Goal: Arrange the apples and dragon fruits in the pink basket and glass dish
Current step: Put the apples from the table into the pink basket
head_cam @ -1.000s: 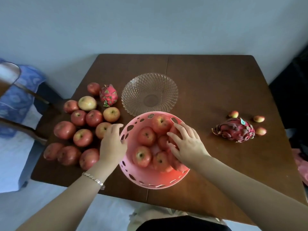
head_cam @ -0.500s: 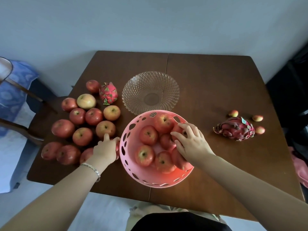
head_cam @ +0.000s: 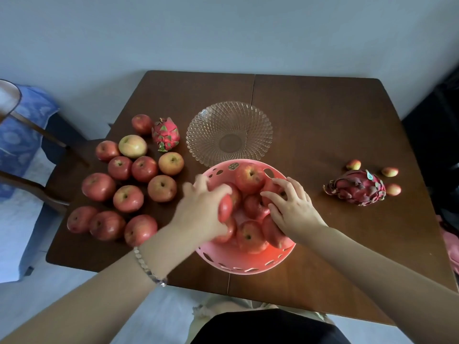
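Over the pink basket (head_cam: 238,263): left hand (head_cam: 198,212), fingers curled around an apple (head_cam: 225,207); right hand (head_cam: 293,209), fingers spread, touching apples inside the basket.

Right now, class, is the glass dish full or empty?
Empty. The glass dish shows only its cut pattern and the brown table through it; no fruit lies in it, while apples fill the pink basket.

head cam | steep downward view, facing the far wall | close above table (head_cam: 323,115) | single view
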### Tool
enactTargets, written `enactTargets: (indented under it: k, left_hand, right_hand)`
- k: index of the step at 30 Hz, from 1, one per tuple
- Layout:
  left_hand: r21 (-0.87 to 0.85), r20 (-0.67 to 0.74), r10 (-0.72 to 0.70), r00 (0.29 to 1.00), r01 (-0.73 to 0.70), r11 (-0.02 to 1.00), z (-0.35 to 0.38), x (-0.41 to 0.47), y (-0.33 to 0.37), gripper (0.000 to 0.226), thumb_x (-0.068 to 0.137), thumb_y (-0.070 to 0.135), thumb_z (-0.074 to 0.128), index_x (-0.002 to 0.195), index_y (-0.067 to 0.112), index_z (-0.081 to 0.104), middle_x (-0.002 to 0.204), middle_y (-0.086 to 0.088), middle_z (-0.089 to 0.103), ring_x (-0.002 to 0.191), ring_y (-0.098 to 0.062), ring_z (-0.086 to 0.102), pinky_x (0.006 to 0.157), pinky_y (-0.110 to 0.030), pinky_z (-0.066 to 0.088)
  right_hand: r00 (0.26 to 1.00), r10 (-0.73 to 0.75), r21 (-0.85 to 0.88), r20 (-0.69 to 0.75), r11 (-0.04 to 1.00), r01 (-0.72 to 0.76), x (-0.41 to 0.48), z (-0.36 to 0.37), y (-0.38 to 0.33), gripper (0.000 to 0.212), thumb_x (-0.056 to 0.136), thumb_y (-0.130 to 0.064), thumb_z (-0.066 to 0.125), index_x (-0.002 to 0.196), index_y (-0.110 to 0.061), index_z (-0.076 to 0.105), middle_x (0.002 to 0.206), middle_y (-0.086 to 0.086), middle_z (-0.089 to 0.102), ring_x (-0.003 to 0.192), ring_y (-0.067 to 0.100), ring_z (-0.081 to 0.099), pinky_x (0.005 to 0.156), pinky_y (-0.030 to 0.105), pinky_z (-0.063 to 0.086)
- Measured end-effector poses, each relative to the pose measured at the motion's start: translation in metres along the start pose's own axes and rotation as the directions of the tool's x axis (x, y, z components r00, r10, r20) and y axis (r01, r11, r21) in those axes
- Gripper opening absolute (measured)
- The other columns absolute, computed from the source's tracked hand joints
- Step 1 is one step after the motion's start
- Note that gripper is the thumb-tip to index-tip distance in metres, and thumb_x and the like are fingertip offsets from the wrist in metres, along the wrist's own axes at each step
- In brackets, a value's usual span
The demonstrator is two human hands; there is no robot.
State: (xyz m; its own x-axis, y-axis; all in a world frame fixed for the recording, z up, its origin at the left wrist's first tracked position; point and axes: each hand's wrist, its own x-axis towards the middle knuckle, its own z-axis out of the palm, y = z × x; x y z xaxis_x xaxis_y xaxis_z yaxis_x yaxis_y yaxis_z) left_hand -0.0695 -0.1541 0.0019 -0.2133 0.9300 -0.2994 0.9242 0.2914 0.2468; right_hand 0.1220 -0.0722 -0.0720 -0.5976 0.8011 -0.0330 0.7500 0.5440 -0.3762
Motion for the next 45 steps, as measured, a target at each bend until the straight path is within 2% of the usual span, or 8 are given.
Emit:
enactTargets:
  k: [4, 14, 19, 24, 28, 32, 38, 45]
  left_hand:
    - [-0.136, 0.290, 0.091, 0.953, -0.053, 0.989, 0.036, -0.009, 0.029, 0.070, 0.063, 0.029, 0.074, 0.123, 0.037, 0.039, 0.123, -0.001, 0.038, 0.115, -0.029, 0.035, 0.092, -0.036, 0.039]
    - [-0.279, 0.126, 0.196, 0.973, -0.155, 0.948, 0.070, -0.030, 0.024, 0.083, 0.063, 0.037, 0.080, 0.131, 0.026, 0.034, 0.133, 0.013, 0.037, 0.116, -0.017, 0.035, 0.099, -0.031, 0.040]
    - [-0.387, 0.170, 0.200, 0.965, -0.121, 0.914, 0.071, -0.032, 0.015, 0.100, 0.058, 0.041, 0.084, 0.137, 0.028, 0.024, 0.139, 0.010, 0.034, 0.127, -0.010, 0.032, 0.107, -0.031, 0.037]
    - [-0.719, 0.256, 0.112, 0.960, 0.112, 0.686, 0.053, -0.002, -0.015, 0.040, 0.070, 0.028, 0.068, 0.107, 0.031, 0.055, 0.116, 0.005, 0.061, 0.111, -0.012, 0.059, 0.103, -0.037, 0.045]
    - [-0.275, 0.212, 0.223, 0.951, -0.161, 0.948, 0.060, 0.033, -0.020, 0.039, 0.084, 0.023, 0.061, 0.122, 0.028, 0.054, 0.117, -0.002, 0.058, 0.112, -0.019, 0.053, 0.097, -0.029, 0.042]
    - [0.049, 0.393, 0.375, 0.839, -0.427, 0.903, 0.065, 0.048, -0.003, 0.046, 0.088, 0.015, 0.051, 0.130, 0.032, 0.042, 0.117, 0.001, 0.055, 0.107, -0.019, 0.045, 0.090, -0.031, 0.024]
    - [0.219, 0.344, 0.537, 0.771, -0.622, 0.752, 0.090, 0.049, -0.004, 0.049, 0.089, 0.027, 0.053, 0.135, 0.020, 0.037, 0.130, -0.004, 0.049, 0.122, -0.020, 0.044, 0.103, -0.031, 0.024]
    - [0.009, 0.281, 0.542, 0.792, -0.566, 0.824, 0.082, 0.048, -0.004, 0.052, 0.079, 0.035, 0.066, 0.124, 0.019, 0.047, 0.114, -0.006, 0.058, 0.107, -0.022, 0.051, 0.091, -0.023, 0.032]
  right_hand:
    - [0.999, 0.013, 0.016, 0.045, 1.000, -0.013, 0.000, -0.004, -0.001, 0.062, 0.082, -0.051, 0.016, 0.123, -0.029, 0.058, 0.142, 0.006, 0.039, 0.137, 0.035, 0.025, 0.106, 0.052, 0.029]
    - [0.984, -0.178, 0.101, 0.006, 0.979, 0.176, -0.007, -0.004, -0.012, 0.057, 0.087, -0.058, 0.034, 0.106, -0.016, 0.067, 0.132, 0.009, 0.052, 0.137, 0.028, 0.028, 0.112, 0.042, 0.016]
    - [0.882, -0.323, 0.142, 0.343, 0.946, 0.291, -0.015, -0.017, -0.021, 0.066, 0.083, -0.060, 0.051, 0.136, -0.022, 0.041, 0.137, -0.002, 0.049, 0.134, 0.010, 0.032, 0.111, 0.019, -0.005]
    - [0.903, -0.269, 0.147, 0.336, 0.962, 0.232, -0.016, -0.024, -0.030, 0.056, 0.078, -0.053, 0.061, 0.127, -0.027, 0.052, 0.127, -0.001, 0.054, 0.128, 0.013, 0.035, 0.110, 0.019, 0.012]
    - [0.919, -0.226, 0.130, 0.322, 0.972, 0.194, -0.020, -0.024, -0.033, 0.051, 0.078, -0.050, 0.061, 0.124, -0.028, 0.055, 0.128, -0.001, 0.053, 0.129, 0.012, 0.033, 0.109, 0.019, 0.013]
    - [0.928, -0.199, 0.141, 0.314, 0.977, 0.162, -0.021, -0.025, -0.036, 0.051, 0.077, -0.047, 0.062, 0.123, -0.029, 0.056, 0.127, -0.004, 0.054, 0.130, 0.011, 0.031, 0.109, 0.019, 0.013]
    - [0.928, -0.178, 0.178, 0.327, 0.976, 0.124, -0.022, -0.027, -0.036, 0.050, 0.076, -0.046, 0.063, 0.124, -0.033, 0.054, 0.128, -0.006, 0.052, 0.131, 0.010, 0.028, 0.108, 0.021, 0.017]
    - [0.925, -0.164, 0.164, 0.344, 0.980, 0.112, -0.020, -0.025, -0.035, 0.048, 0.077, -0.045, 0.061, 0.123, -0.032, 0.055, 0.130, -0.009, 0.050, 0.132, 0.007, 0.026, 0.107, 0.019, 0.015]
